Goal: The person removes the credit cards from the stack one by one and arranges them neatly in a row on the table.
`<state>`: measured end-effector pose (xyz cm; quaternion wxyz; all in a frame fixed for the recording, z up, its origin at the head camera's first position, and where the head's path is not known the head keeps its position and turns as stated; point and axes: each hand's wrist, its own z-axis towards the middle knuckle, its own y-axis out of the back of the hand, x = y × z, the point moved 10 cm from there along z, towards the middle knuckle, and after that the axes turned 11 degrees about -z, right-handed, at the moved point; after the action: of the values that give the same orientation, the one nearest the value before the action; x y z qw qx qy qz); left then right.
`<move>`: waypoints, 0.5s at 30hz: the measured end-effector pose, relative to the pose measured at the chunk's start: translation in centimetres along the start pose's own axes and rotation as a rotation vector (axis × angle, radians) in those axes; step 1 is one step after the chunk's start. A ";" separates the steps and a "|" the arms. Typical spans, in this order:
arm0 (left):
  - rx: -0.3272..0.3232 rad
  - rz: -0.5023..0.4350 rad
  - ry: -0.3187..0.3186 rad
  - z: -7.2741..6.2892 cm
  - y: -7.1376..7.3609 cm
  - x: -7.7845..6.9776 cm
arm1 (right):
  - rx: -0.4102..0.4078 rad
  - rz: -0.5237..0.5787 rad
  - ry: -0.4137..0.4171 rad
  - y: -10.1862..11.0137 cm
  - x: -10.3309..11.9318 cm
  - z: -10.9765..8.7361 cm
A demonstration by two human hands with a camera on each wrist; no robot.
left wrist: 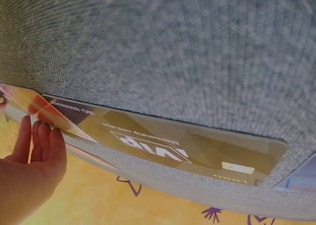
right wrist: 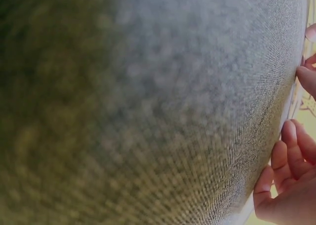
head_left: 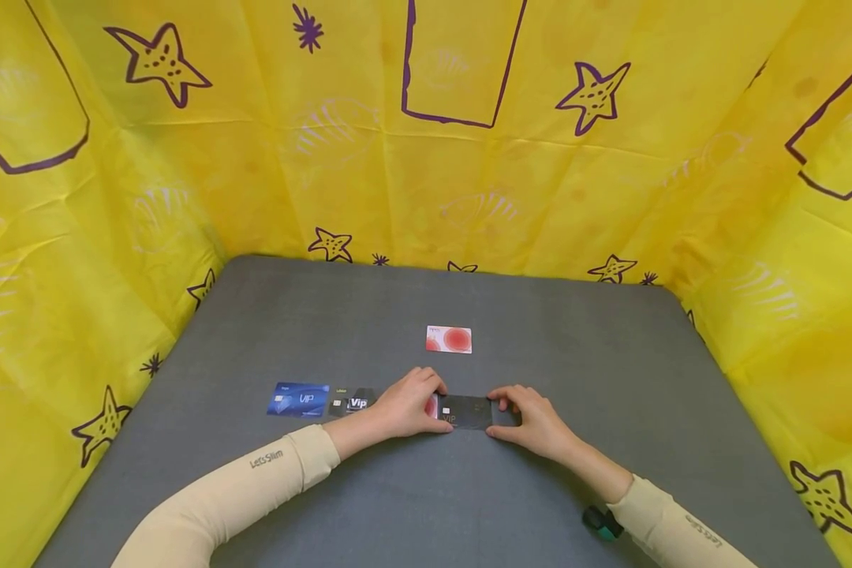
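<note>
My left hand (head_left: 406, 404) and right hand (head_left: 537, 426) hold a black VIP card (head_left: 466, 412) flat at its two ends, thumb at the near edge and index finger at the far edge. It lies low over the table at the right end of a row. Partly hidden beneath the left hand is a red-and-white card (head_left: 431, 406). Left of that come a dark Vip card (head_left: 348, 401), overlapped by the left forearm in the head view, and a blue VIP card (head_left: 298, 400). The left wrist view shows the dark Vip card (left wrist: 163, 143) close up, beside the fingers.
Farther back on the grey table (head_left: 312, 315) lies a white card with red circles (head_left: 450, 339), apart from the row. Yellow patterned cloth (head_left: 369, 173) encloses the back and both sides. A dark and green device (head_left: 602, 522) shows by the right sleeve.
</note>
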<state>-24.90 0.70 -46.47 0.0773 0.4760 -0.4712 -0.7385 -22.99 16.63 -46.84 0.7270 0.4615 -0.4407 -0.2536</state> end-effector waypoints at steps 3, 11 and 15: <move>0.009 0.001 -0.002 -0.1 0.0 -0.1 | -0.006 0.003 0.004 0.0 0.0 0.0; 0.021 -0.029 0.000 -0.1 0.1 0.0 | -0.009 0.020 -0.003 -0.1 0.0 0.3; 0.012 -0.064 0.011 -0.1 0.2 0.2 | -0.027 0.023 0.016 0.0 0.2 0.6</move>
<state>-24.98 0.36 -46.45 0.0533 0.4953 -0.4599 -0.7350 -23.40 16.25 -46.64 0.7394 0.4486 -0.4369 -0.2473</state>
